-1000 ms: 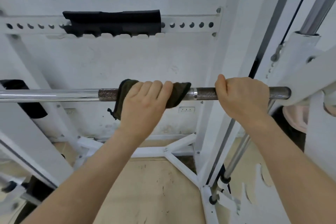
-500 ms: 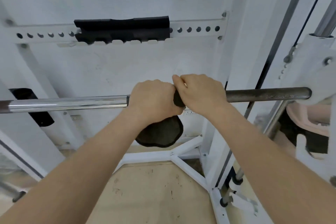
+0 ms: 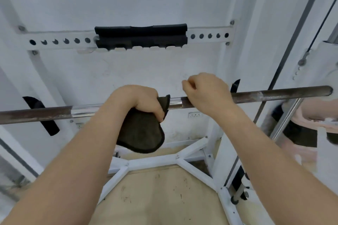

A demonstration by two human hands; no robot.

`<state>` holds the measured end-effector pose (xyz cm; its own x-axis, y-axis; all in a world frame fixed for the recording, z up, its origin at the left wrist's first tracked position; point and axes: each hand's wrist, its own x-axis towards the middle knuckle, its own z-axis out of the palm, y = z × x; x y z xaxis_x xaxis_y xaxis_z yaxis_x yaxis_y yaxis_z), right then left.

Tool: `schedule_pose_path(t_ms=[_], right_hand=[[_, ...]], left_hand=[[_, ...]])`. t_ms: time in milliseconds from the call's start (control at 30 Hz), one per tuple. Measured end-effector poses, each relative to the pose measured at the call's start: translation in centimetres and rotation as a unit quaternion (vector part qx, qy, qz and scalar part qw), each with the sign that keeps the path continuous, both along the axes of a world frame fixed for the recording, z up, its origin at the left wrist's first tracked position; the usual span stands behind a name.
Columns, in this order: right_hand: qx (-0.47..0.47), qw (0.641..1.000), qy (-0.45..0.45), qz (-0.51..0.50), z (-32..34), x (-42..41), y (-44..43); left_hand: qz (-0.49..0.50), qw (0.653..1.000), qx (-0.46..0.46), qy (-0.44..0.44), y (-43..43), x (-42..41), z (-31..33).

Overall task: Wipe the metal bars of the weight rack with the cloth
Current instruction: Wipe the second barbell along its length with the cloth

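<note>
A long metal bar [image 3: 274,95] runs across the view at chest height, dark and rusty at its ends and shiny chrome near the middle. My left hand [image 3: 139,100] grips a dark olive cloth [image 3: 142,133] against the bar's chrome part, and most of the cloth hangs below my fist. Just to the right, my right hand [image 3: 206,93] sits in front of the bar with its fingers curled above it and thumb against forefinger, holding nothing that I can see.
Behind the bar, a white perforated crossbeam [image 3: 208,35] carries a black pad [image 3: 140,36]. White base struts [image 3: 151,160] cross the tan floor below. A pink weight plate [image 3: 314,113] and a steel guide rod [image 3: 285,118] stand at the right, and a black hook [image 3: 42,115] at the left.
My right hand has let go beside the left fist and moved right and slightly up. The cloth now hangs lower under my left hand, and the view has shifted right.
</note>
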<state>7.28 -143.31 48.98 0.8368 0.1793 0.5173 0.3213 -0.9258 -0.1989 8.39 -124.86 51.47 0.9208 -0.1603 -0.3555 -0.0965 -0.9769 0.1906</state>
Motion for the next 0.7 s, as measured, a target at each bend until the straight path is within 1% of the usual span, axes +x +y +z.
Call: schedule_pose_path(t_ms=[33, 67, 100, 133, 167, 200, 233, 267, 300, 333, 400, 433, 467, 500, 533, 600, 667, 700], right_hand=[[0.011, 1.000, -0.005, 0.024, 0.4, -0.4, 2.4], [0.021, 0.999, -0.003, 0.041, 0.6, -0.7, 4.5], [0.030, 0.998, 0.005, 0.051, 0.7, -0.9, 6.2], [0.038, 0.997, 0.017, 0.058, 0.5, -0.9, 7.4], [0.043, 0.996, 0.029, 0.066, 0.2, -0.8, 8.1], [0.042, 0.996, 0.039, 0.072, -0.3, -0.8, 8.5], [0.033, 0.996, 0.046, 0.075, -0.8, -1.0, 8.5], [0.017, 0.996, 0.053, 0.075, -1.0, -1.1, 8.4], [-0.002, 0.995, 0.060, 0.076, -1.1, -1.1, 8.2], [-0.019, 0.994, 0.067, 0.081, -1.0, -0.9, 8.0], [-0.051, 0.990, 0.086, 0.099, -0.8, -0.5, 8.0], [-0.064, 0.988, 0.087, 0.108, -0.8, -0.3, 7.8], [-0.073, 0.987, 0.083, 0.115, -0.8, -0.2, 7.6], [-0.076, 0.986, 0.079, 0.124, -1.0, -0.2, 7.5], [-0.073, 0.986, 0.076, 0.131, -1.1, -0.2, 7.4], [-0.058, 0.986, 0.074, 0.136, -1.1, -0.3, 7.5], [-0.049, 0.989, 0.075, 0.117, -1.2, -0.3, 7.9], [-0.034, 0.991, 0.076, 0.103, -1.1, -0.3, 8.3]], left_hand=[[-0.015, 1.000, -0.014, 0.017, 0.1, 0.3, -0.1], [-0.027, 0.999, -0.017, -0.005, 0.2, 0.2, -0.5], [-0.032, 0.997, -0.010, -0.069, 0.2, -0.3, -1.2], [-0.035, 0.983, 0.013, -0.180, 0.3, -1.1, -2.4], [-0.031, 0.945, 0.050, -0.322, 0.7, -2.1, -3.9], [-0.032, 0.895, 0.083, -0.438, 1.2, -3.1, -5.2], [-0.039, 0.853, 0.094, -0.512, 1.7, -4.0, -6.3], [-0.053, 0.825, 0.091, -0.556, 2.4, -4.6, -7.1], [-0.061, 0.810, 0.086, -0.577, 3.1, -4.9, -7.9], [-0.057, 0.810, 0.075, -0.579, 4.1, -5.1, -8.4], [-0.028, 0.821, 0.062, -0.567, 6.8, -5.9, -8.6], [-0.009, 0.819, 0.064, -0.570, 8.4, -6.2, -8.5], [0.008, 0.817, 0.075, -0.572, 9.7, -6.6, -8.2], [0.026, 0.823, 0.099, -0.559, 10.9, -6.8, -7.8], [0.045, 0.841, 0.126, -0.524, 11.6, -6.8, -7.1], [0.087, 0.887, 0.163, -0.422, 12.1, -6.1, -5.2], [0.132, 0.905, 0.164, -0.369, 11.2, -5.8, -3.9], [0.147, 0.904, 0.162, -0.368, 10.3, -5.9, -3.8]])
